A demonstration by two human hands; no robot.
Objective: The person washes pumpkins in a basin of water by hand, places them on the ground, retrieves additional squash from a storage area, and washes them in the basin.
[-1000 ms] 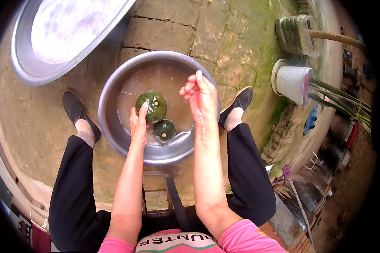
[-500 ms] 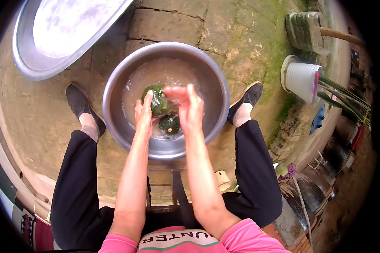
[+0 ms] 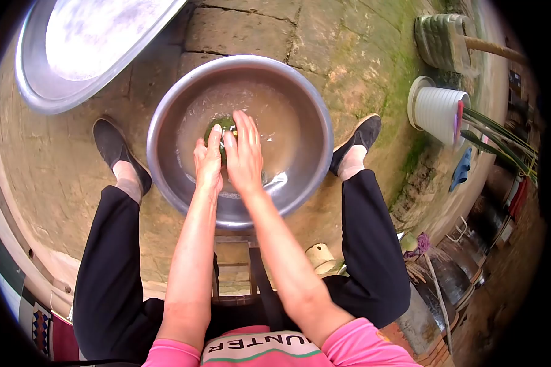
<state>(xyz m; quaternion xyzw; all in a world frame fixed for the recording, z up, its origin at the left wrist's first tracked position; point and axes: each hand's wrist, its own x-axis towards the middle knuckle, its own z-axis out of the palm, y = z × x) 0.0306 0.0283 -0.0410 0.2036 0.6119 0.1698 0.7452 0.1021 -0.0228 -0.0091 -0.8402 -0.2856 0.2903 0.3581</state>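
Murky water fills the lower part of a large metal basin standing between my feet. In it is a dark green, round squash with a pale stem spot, mostly covered by my hands. My left hand grips its left side, the thumb on top. Across its right side lies my right hand, fingers stretched out and touching the skin. The second, smaller green squash seen before is hidden, apparently behind my right hand and wrist.
A second, larger metal basin stands at the upper left. To the right are a white ribbed bucket with long leaves beside it and a square container with a wooden handle. A pale cup stands by my right knee.
My right hand has come left and down onto the squash, from being held apart beside it. The smaller squash has gone out of sight. My left hand stays on the squash.
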